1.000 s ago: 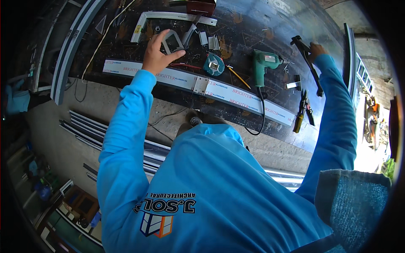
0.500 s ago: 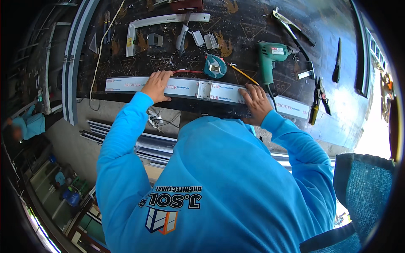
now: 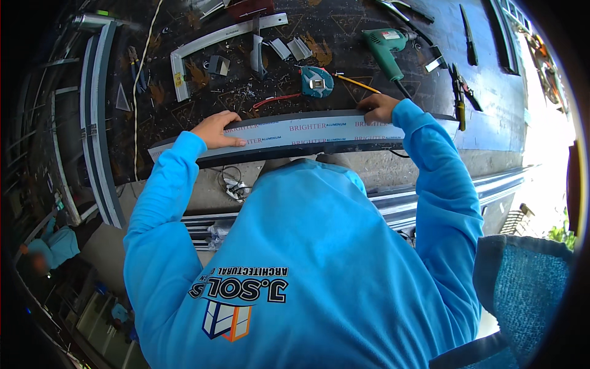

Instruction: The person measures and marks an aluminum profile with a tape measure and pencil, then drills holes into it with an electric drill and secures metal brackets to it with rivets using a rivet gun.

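Observation:
A long aluminium profile (image 3: 316, 130), covered in printed protective film with dark edges, lies across the near edge of the dark table. My left hand (image 3: 216, 130) grips it left of centre, fingers over the far side and thumb on the near face. Farther right, my right hand (image 3: 380, 109) is closed over its far edge, with the fingertips partly hidden. Just beyond the profile are a teal tape measure (image 3: 316, 82) with a red strap and a yellow pencil (image 3: 356, 83). A green power drill (image 3: 383, 54) lies beyond my right hand.
An L-shaped metal square (image 3: 179, 71), short profile offcuts (image 3: 299, 48) and pliers (image 3: 459, 101) lie on the table. Long profiles (image 3: 98, 129) stand at the left. More profiles (image 3: 393, 206) are stacked below the table edge. A person in blue (image 3: 60, 246) is at far left.
The profile has been turned over: the small metal piece at its middle no longer shows, and a continuous filmed face does. Both hands have shifted their grip along it.

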Motion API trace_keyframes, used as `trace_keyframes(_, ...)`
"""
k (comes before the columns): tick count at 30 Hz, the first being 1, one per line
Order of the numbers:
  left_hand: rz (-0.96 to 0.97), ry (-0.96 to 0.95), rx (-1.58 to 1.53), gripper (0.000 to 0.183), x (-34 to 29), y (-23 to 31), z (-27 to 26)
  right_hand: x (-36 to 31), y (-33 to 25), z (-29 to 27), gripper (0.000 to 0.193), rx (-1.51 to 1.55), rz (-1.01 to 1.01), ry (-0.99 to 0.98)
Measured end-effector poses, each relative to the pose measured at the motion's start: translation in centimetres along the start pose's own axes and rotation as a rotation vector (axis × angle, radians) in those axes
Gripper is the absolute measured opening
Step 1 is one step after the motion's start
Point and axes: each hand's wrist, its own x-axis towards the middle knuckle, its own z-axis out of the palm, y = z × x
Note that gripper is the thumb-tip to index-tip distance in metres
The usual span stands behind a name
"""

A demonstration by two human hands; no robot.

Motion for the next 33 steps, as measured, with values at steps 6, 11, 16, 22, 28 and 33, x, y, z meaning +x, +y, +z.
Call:
trace_keyframes(6, 0.098, 0.425, 0.114, 0.052, -0.4, 0.1, -1.6, -0.1, -1.3, 2.4, 0.044, 0.148, -0.177, 0.599)
trace_keyframes(11, -0.021, 0.881, -0.205, 0.023, 1.3, -2.1, -5.4, 2.6, -6.1, 4.7, 0.051, 0.067, -0.192, 0.888)
trace_keyframes(16, 0.089, 0.627, -0.349, 0.021, 5.6, 1.2, -4.0, 7.9, -10.9, 5.5, 0.094, -0.284, 0.239, 0.804)
trace_keyframes(22, 0.155, 0.489, -1.186, 0.057, 8.6, 9.6, 0.4, 5.6, -17.0, 7.1, 0.083, -0.165, -0.193, 1.114)
trace_keyframes(28, 0.267, 0.181, -0.958, 0.073, 3.5, 13.5, -2.2, -2.0, -16.6, 6.8, 0.056, 0.771, -0.522, 0.396)
trace_keyframes(33, 0.194, -0.063, -0.756, 0.085, 2.8, 13.7, -0.2, -4.3, -14.3, 9.3, 0.055, 0.992, -0.487, 0.102)
